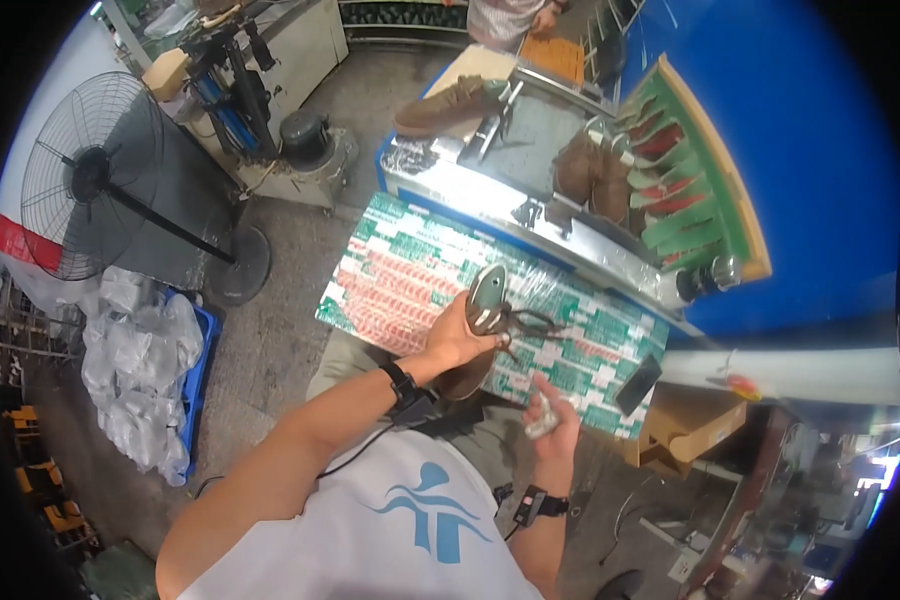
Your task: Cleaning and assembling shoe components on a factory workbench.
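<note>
A person's left hand [452, 338] grips a brown leather shoe [465, 378] on a green last [488, 290] over the near edge of a green-white-red printed tabletop [395, 290], its lettering too blurred to read. The half-curled right hand [564, 425] holds a small whitish wad [542, 422]; tabletop stretches rightward to a flat black rectangle [638, 385].

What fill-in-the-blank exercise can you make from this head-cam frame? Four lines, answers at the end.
1. The brown shoe is gripped by the person's ____ hand.
2. The round wire cage at the picture's left belongs to a ____.
3. Beside the clear plastic bags, the visible tray edge is coloured ____.
4. The bands on the person's two wrists are both ____.

Missing words: left; fan; blue; black.
</note>
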### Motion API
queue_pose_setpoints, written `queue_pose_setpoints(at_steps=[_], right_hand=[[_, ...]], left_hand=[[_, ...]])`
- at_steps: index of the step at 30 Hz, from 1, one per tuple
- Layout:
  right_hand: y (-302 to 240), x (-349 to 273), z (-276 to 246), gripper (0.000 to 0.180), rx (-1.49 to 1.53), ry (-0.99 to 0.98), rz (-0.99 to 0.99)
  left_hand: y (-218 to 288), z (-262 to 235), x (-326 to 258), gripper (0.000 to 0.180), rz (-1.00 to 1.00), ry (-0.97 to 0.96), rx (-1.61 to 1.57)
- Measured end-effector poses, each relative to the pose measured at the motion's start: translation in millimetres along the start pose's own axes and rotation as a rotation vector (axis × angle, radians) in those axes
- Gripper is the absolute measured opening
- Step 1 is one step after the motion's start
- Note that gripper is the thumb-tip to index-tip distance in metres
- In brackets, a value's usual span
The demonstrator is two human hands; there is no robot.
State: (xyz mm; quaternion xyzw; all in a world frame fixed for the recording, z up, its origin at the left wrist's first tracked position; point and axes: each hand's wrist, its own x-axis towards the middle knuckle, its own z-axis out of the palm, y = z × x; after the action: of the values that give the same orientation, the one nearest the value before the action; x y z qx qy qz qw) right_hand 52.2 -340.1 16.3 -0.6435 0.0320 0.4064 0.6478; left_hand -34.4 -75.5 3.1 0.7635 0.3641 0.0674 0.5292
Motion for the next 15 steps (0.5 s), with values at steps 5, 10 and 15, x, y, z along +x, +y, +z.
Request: queue_pose_setpoints(at_steps=[5,10,15], right_hand=[[0.7,17.4,-50.2,0.043,-1.196,0.246,-0.308],[-22.1,39.1,-40.9,0.042,-0.906,0.465,-0.504],[-1.7,77.7,-22.9,0.050,-1.185,0.450,-0.673]], left_hand=[[-9.5,-12.0,15.0,0.097,-0.061,-0.035,-0.064],[-15.7,-61.9,35.2,0.088,-0.088,-0.119,-0.345],[46.4,-146.5,120.6,0.074,0.190,-0.252,-0.202]])
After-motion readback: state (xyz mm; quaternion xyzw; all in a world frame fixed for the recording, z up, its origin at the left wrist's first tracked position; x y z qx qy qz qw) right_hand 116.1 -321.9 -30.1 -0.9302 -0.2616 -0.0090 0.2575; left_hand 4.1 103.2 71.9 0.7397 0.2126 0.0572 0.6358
